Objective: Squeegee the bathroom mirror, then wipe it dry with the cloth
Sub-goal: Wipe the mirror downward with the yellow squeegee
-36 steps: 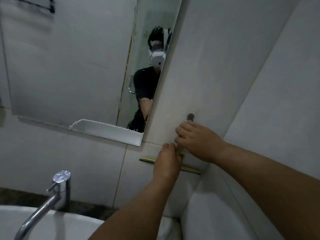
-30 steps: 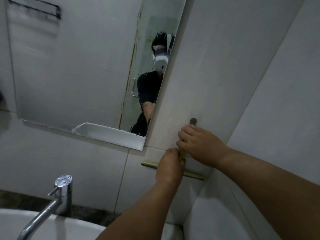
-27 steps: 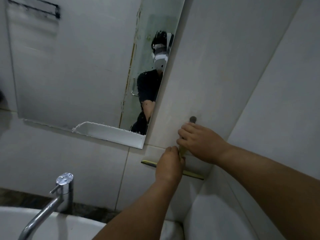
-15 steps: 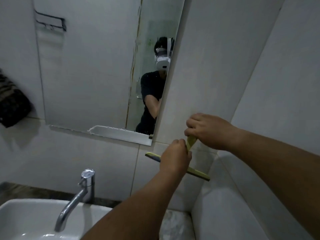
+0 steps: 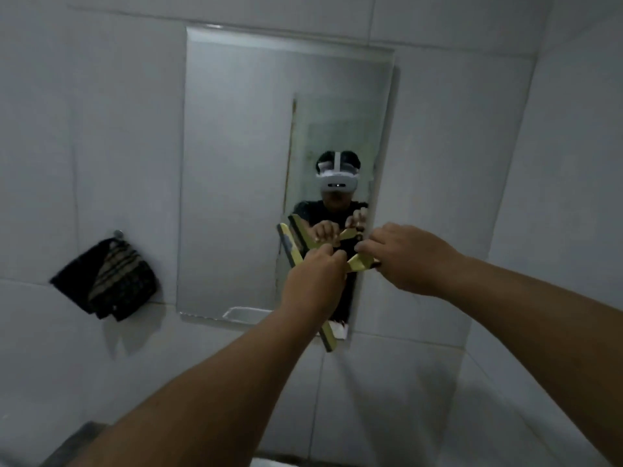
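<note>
A tall frameless mirror (image 5: 236, 170) hangs on the white tiled wall straight ahead. I hold a yellow squeegee (image 5: 293, 249) in front of its lower right part, the blade running diagonally from upper left to lower right. My left hand (image 5: 315, 281) grips it where the handle meets the blade. My right hand (image 5: 404, 257) grips the end of the handle. Both hands and the squeegee are reflected in the glass. A dark striped cloth (image 5: 108, 281) hangs from a wall hook left of the mirror.
A side wall (image 5: 573, 197) closes in on the right, forming a corner. A dark counter edge (image 5: 67, 443) shows at the bottom left. The reflection shows a person wearing a white headset.
The squeegee has come off its wall hook and been lifted up and left in front of the mirror, blade turned diagonal. The view has swung left and up; the tap and basin are gone.
</note>
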